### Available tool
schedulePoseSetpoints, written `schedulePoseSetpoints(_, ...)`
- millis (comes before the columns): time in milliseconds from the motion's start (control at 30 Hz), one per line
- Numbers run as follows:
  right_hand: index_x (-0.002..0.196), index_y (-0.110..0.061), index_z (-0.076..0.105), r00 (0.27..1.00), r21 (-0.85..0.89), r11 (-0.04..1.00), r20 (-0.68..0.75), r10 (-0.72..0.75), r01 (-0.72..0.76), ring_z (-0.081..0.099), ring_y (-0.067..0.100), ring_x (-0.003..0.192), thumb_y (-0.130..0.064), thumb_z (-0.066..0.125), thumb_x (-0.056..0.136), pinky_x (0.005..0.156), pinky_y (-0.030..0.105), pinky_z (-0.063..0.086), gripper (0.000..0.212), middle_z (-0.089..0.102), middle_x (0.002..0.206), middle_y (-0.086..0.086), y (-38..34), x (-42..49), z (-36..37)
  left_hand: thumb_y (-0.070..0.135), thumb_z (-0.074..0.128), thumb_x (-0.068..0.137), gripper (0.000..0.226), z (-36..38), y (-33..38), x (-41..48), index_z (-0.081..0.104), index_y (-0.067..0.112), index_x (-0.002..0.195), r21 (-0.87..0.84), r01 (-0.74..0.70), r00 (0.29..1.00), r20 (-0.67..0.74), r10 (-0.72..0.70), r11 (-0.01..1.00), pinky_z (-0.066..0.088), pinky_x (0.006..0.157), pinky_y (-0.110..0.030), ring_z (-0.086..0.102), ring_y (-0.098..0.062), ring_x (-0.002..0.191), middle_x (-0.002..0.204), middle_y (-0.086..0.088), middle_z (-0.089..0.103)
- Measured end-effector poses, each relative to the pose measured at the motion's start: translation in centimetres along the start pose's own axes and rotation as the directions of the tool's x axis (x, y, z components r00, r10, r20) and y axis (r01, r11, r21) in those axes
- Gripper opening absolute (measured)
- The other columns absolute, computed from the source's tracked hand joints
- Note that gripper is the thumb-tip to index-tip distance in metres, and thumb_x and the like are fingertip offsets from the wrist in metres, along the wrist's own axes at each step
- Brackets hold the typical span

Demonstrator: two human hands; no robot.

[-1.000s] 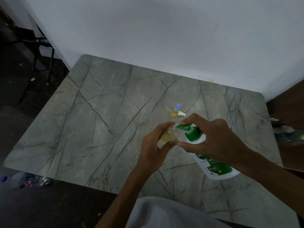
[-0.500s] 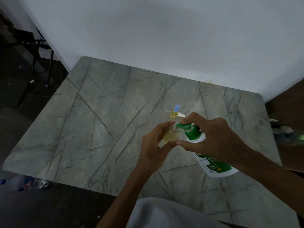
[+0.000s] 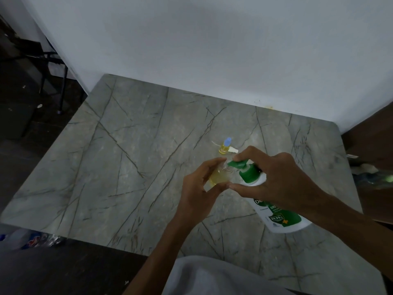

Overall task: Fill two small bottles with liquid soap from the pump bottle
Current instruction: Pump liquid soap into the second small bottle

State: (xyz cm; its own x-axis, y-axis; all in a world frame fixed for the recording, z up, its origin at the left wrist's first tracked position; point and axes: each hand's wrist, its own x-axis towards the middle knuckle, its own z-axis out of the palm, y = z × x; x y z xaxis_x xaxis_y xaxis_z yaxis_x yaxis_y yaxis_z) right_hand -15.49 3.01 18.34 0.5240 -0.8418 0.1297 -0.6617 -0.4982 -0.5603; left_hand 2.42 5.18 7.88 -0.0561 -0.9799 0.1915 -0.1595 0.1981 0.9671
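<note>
- left hand (image 3: 198, 189) curled round small bottle (image 3: 217, 177), part full of yellow liquid, mid-right over surface (image 3: 127, 167)
- right hand (image 3: 276, 179) grips tilted pump bottle (image 3: 284, 219) near neck, forefinger on green pump head (image 3: 239, 163); nozzle at small bottle's mouth
- second small bottle (image 3: 223, 146), blue cap, upright just behind hands; loose white cap (image 3: 232, 149) just beside it
- wall (image 3: 191, 50) closes far edge
- wide stretch of surface left of hands, to left and near edges
- floor (image 3: 63, 273) at left: plastic bottle (image 3: 32, 239), chair legs (image 3: 63, 88); clutter (image 3: 374, 177) past right edge

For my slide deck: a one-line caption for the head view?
Left hand holds a small bottle at the spout of the pump bottle, which the right hand grips.
</note>
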Motion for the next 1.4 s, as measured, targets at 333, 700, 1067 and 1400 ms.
schedulePoseSetpoints(333, 0.121, -0.039, 0.043, 0.998, -0.035, 0.999, 0.063, 0.000, 0.002, 0.063, -0.003, 0.056, -0.062, 0.065, 0.072, 0.058, -0.003, 0.042, 0.058, 0.064, 0.082, -0.017, 0.35, -0.01, 0.21, 0.030, 0.077, 0.080, 0.051, -0.30, -0.48, 0.04, 0.055, 0.033, 0.126, -0.008, 0.016, 1.000, -0.014, -0.017, 1.000, 0.058, 0.092, -0.035, 0.067, -0.010, 0.109, 0.120, 0.009, 0.067)
schedulePoseSetpoints(700, 0.122, -0.040, 0.039, 0.997, -0.102, 0.995, 0.072, -0.006, 0.013, 0.063, 0.003, 0.054, -0.066, 0.060, 0.073, 0.059, 0.001, 0.047, 0.060, 0.068, 0.081, -0.011, 0.50, 0.16, 0.29, 0.039, 0.073, 0.079, 0.049, -0.22, -0.53, -0.13, 0.055, 0.039, 0.124, 0.000, 0.036, 0.999, -0.013, -0.036, 0.999, 0.058, 0.091, -0.035, 0.068, -0.010, 0.107, 0.118, 0.014, 0.068)
schedulePoseSetpoints(1067, 0.113, -0.035, 0.047, 1.000, -0.042, 0.999, 0.014, -0.026, 0.026, 0.062, -0.001, 0.054, -0.062, 0.064, 0.073, 0.061, -0.002, 0.044, 0.051, 0.068, 0.080, -0.012, 0.31, 0.13, 0.42, 0.033, 0.072, 0.083, 0.051, -0.18, -0.37, -0.39, 0.056, 0.023, 0.130, 0.013, 0.008, 1.000, -0.008, -0.008, 1.000, 0.059, 0.089, -0.037, 0.068, -0.012, 0.108, 0.120, 0.004, 0.069)
schedulePoseSetpoints(1400, 0.115, -0.034, 0.048, 0.999, -0.042, 0.998, 0.013, -0.042, 0.042, 0.058, -0.007, 0.054, -0.057, 0.068, 0.073, 0.060, -0.002, 0.043, 0.052, 0.065, 0.080, -0.016, 0.10, 0.15, 0.36, 0.013, 0.078, 0.081, 0.052, -0.24, -0.38, -0.29, 0.056, 0.026, 0.127, 0.003, 0.026, 0.999, -0.021, -0.026, 1.000, 0.058, 0.091, -0.034, 0.068, -0.013, 0.108, 0.119, 0.003, 0.069)
